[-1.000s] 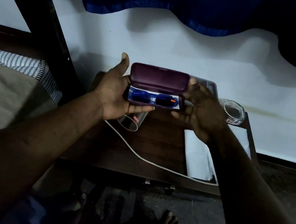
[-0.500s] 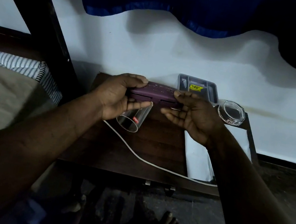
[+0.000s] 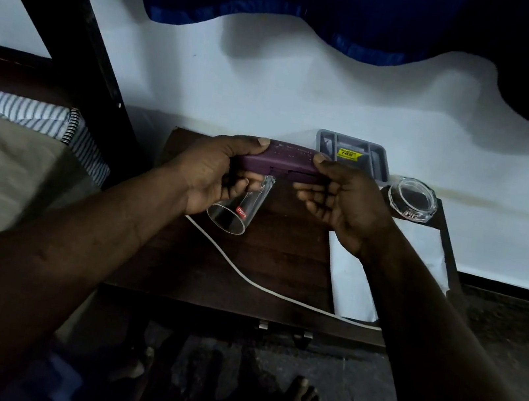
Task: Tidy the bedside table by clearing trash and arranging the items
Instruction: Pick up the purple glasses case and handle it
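Note:
A purple glasses case (image 3: 283,161), closed, is held above the back of the dark wooden bedside table (image 3: 274,261). My left hand (image 3: 215,175) grips its left end with the thumb on top. My right hand (image 3: 343,199) holds its right end, thumb on the lid and fingers curled underneath. A clear drinking glass (image 3: 237,211) with a red label lies on its side just below my left hand. The glasses inside the case are hidden.
A grey divided tray (image 3: 381,156) with a yellow sticker stands at the table's back. A glass ashtray (image 3: 412,199) sits at the back right corner. White paper (image 3: 354,284) covers the right side; a white cable (image 3: 260,286) crosses the front. A bed (image 3: 1,165) lies left.
The case was open one second ago with blue sunglasses showing inside. Both hands have since closed the lid and lowered the case slightly toward the table.

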